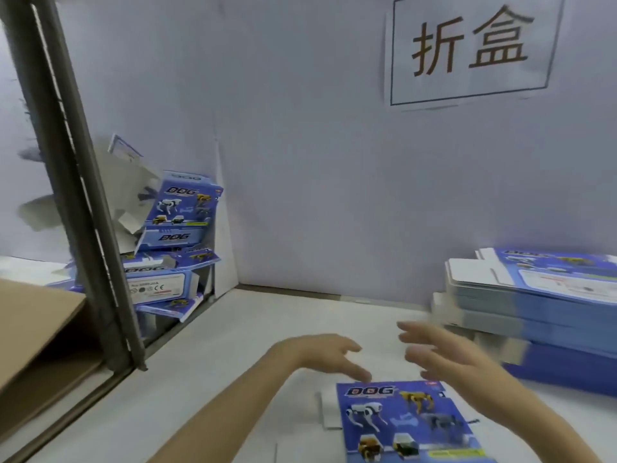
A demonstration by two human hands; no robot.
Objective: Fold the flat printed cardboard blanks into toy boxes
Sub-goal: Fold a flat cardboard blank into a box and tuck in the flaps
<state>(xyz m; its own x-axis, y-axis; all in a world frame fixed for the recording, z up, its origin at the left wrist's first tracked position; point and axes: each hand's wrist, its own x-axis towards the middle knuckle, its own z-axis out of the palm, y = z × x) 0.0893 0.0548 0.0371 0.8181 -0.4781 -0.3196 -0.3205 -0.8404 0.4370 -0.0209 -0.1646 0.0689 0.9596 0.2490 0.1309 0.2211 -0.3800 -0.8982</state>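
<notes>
A flat blue printed blank (pixel 400 426) marked "DOG" lies on the white table in front of me, robot dogs pictured on it. My left hand (pixel 329 354) hovers just past its far edge, fingers spread and holding nothing. My right hand (pixel 440 354) hangs above the blank's far right corner, fingers straight and blurred by motion. A tall stack of flat blanks (pixel 534 305) sits at the right. Several folded blue boxes (pixel 177 235) are piled at the back left.
A grey metal post (pixel 83 195) slants down the left side, with a brown cardboard carton (pixel 36 329) behind it. A white wall panel with a paper sign (pixel 470 48) closes off the back. Bare table surface (pixel 253 329) lies between the box pile and the stack.
</notes>
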